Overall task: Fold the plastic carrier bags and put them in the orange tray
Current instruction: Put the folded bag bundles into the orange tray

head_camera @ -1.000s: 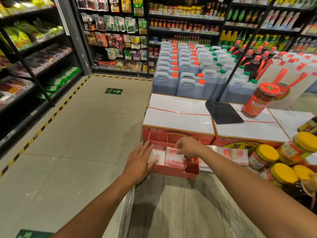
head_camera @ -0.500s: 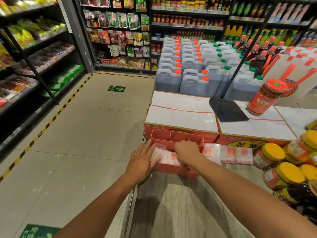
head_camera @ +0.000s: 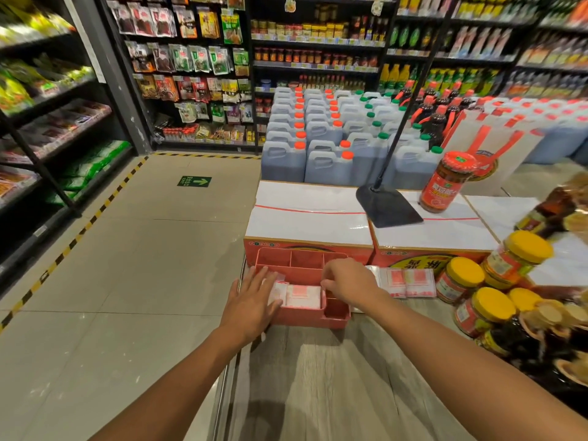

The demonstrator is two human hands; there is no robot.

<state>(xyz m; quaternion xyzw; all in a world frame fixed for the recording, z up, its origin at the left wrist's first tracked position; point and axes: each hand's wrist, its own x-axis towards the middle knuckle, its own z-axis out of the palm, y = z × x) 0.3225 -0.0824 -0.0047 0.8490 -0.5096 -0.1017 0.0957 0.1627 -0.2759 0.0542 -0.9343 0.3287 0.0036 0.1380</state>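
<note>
Head view: folded bags (head_camera: 302, 296) lie in the near-left compartment of the tray (head_camera: 307, 321). The left hand (head_camera: 251, 302) rests on the tray's left edge, its fingers straight and slightly apart, the tips touching the leftmost bag. The right hand (head_camera: 350, 281) is over the tray's middle with its fingers curled downward; I cannot tell whether they pinch anything. Flat bags (head_camera: 410, 281) lie right of the tray, with jars (head_camera: 461, 278) beyond them. Boxes (head_camera: 308, 224) stand behind the tray.

Green floor sign (head_camera: 194, 181) shows an arrow and possibly "EXIT"; characters on red jar (head_camera: 444, 186) blur.
</note>
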